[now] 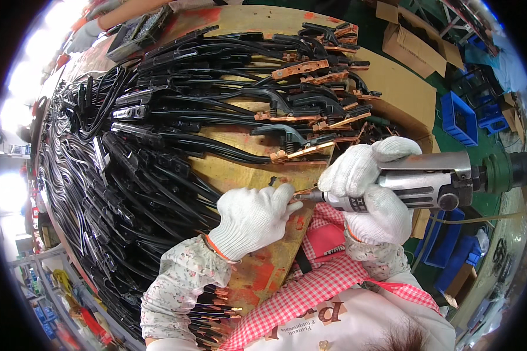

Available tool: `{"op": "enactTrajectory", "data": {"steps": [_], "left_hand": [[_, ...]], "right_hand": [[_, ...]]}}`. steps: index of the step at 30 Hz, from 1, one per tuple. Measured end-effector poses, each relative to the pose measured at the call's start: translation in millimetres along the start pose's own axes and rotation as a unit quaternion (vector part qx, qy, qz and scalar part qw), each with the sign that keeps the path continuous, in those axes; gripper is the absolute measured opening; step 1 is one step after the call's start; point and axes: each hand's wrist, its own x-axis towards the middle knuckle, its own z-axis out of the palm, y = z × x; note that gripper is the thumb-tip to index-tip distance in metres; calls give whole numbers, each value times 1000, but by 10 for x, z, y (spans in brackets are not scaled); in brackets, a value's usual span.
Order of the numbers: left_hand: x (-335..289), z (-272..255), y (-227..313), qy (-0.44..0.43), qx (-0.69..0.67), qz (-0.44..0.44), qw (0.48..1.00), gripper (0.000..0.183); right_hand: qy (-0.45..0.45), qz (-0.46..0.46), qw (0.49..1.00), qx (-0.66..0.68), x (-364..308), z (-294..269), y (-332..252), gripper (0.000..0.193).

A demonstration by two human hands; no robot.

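My right hand [366, 187], in a white knit glove, is wrapped around a silver and grey air screwdriver [424, 181], which lies nearly level with its tip to the left. My gloved left hand [255, 216] is closed at the table edge, thumb and forefinger pinched at the screwdriver's tip. A small copper-coloured part [298, 192] shows between those fingers and the tip; the rest of it is hidden. Just beyond my hands lie several black electrode holders [287, 134] with copper jaws and springs, their jaws pointing right.
Black cables [70, 175] fill the left of the worn wooden table [234, 172]. At the far left, another person's gloved hand [88, 32] is beside a metal tray [137, 35]. Cardboard boxes [413, 44] and blue crates [459, 117] stand right. A hose [480, 218] runs below the screwdriver.
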Motion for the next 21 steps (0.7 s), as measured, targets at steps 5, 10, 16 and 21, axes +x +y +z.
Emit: {"op": "enactTrajectory", "data": {"steps": [5, 10, 16, 21], "left_hand": [[-23, 8, -12, 9, 6, -7, 1000, 22], [-2, 14, -20, -2, -1, -6, 1000, 21], [-11, 7, -20, 12, -1, -3, 1000, 21], [-3, 14, -21, -7, -5, -5, 1000, 21]], "right_hand": [[-15, 41, 998, 51, -51, -20, -21, 34], [-13, -16, 1000, 7, 73, 2, 54, 40], [-20, -7, 998, 62, 45, -76, 36, 46], [-36, -52, 998, -31, 82, 19, 51, 40]]}}
